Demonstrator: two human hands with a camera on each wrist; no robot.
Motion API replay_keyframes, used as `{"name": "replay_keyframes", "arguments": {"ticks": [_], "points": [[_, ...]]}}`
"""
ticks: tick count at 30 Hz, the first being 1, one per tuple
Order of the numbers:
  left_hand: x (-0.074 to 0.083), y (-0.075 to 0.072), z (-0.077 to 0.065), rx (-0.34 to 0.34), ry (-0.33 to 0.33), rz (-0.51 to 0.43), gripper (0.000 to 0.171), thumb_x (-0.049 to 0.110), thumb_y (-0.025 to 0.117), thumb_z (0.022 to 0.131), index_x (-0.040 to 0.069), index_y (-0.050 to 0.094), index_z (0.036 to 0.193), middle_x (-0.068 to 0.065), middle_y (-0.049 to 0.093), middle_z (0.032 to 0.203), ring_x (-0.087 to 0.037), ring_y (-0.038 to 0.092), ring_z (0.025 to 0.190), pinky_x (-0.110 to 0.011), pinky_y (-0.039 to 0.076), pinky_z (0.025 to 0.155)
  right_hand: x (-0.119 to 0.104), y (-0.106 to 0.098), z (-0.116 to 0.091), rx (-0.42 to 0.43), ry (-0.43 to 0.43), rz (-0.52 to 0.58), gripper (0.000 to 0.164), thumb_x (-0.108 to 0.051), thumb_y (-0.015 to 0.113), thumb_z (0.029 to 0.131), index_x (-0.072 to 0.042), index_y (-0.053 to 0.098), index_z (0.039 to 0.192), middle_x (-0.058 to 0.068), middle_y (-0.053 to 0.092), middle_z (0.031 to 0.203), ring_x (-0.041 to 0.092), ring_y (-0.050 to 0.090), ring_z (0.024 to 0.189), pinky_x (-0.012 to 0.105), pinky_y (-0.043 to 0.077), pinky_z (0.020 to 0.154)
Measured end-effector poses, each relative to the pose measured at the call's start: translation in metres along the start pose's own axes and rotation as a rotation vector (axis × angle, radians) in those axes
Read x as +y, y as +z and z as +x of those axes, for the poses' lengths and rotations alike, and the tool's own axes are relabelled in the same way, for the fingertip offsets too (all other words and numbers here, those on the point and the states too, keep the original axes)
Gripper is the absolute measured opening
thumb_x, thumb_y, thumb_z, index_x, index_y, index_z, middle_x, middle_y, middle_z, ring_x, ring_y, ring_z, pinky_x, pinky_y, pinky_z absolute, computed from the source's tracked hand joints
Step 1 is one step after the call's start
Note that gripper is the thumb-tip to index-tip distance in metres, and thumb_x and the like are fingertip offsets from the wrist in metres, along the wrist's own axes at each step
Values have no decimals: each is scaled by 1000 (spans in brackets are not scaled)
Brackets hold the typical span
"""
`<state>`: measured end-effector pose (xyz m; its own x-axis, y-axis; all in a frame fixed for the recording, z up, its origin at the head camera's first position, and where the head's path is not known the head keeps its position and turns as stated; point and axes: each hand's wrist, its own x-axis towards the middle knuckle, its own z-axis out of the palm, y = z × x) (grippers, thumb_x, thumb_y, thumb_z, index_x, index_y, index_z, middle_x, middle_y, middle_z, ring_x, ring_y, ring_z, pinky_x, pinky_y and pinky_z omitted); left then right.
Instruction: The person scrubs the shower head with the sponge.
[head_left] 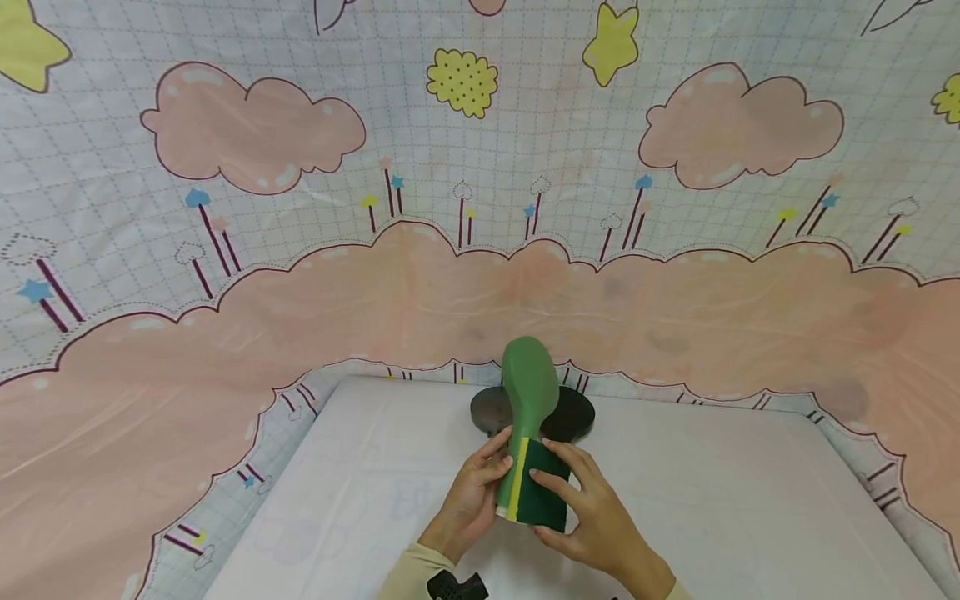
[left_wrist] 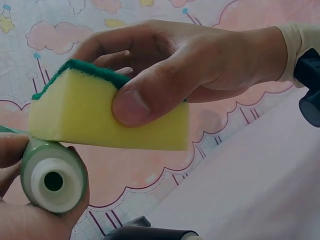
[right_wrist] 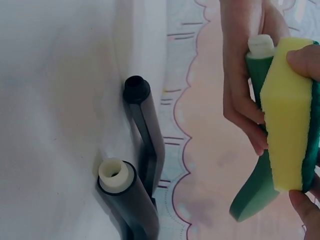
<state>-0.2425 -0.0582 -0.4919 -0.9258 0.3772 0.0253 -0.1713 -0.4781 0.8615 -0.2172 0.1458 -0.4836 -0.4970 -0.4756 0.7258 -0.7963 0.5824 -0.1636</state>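
My left hand grips the handle of a green spoon-shaped tool, its rounded head pointing up and away. The handle's end is a white plug with a round hole, plain in the left wrist view. Opposite it, my right hand holds a sponge between thumb and fingers. The sponge is yellow with a dark green scouring side, and its yellow face lies against the tool's handle. Part of the handle is hidden behind the sponge in the head view.
Behind the tool lie a dark grey utensil and a black utensil with rounded heads, on a white tabletop. Their handles show in the right wrist view. A patterned cloth with pink clouds rises beyond the table's far edge.
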Motion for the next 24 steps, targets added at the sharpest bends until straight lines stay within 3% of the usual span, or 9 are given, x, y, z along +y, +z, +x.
{"name": "replay_keyframes", "arguments": {"ticks": [4, 8, 15, 24], "points": [[1, 2, 0, -5, -14, 8, 58, 10, 52, 99, 10, 31, 154, -9, 48, 142, -13, 55, 121, -27, 47, 99, 4, -4, 1, 15, 4, 1, 61, -42, 86, 70, -24, 65, 125, 13, 49, 145, 24, 45, 130, 18, 37, 110], [2, 6, -1, -29, -33, 30, 57, 7, 51, 99, 10, 33, 153, -5, 54, 126, -14, 59, 110, -26, 50, 93, 8, -11, 1, 22, 41, -20, 65, -39, 88, 66, -25, 65, 125, 12, 49, 145, 24, 45, 131, 16, 33, 112], [3, 10, -4, -21, -48, 57, 56, 7, 53, 98, 12, 37, 152, -8, 53, 129, -14, 59, 110, -26, 50, 92, 14, -16, 2, 53, 57, -7, 64, -38, 88, 68, -22, 64, 126, 13, 47, 146, 27, 43, 132, 13, 19, 115], [3, 12, -4, 0, -39, 40, 56, 7, 53, 98, 10, 37, 152, -9, 52, 132, -15, 60, 110, -26, 51, 91, 10, -11, 1, 55, 54, 24, 57, -49, 77, 80, -22, 64, 128, 15, 47, 146, 26, 41, 135, 12, 17, 116]]}}
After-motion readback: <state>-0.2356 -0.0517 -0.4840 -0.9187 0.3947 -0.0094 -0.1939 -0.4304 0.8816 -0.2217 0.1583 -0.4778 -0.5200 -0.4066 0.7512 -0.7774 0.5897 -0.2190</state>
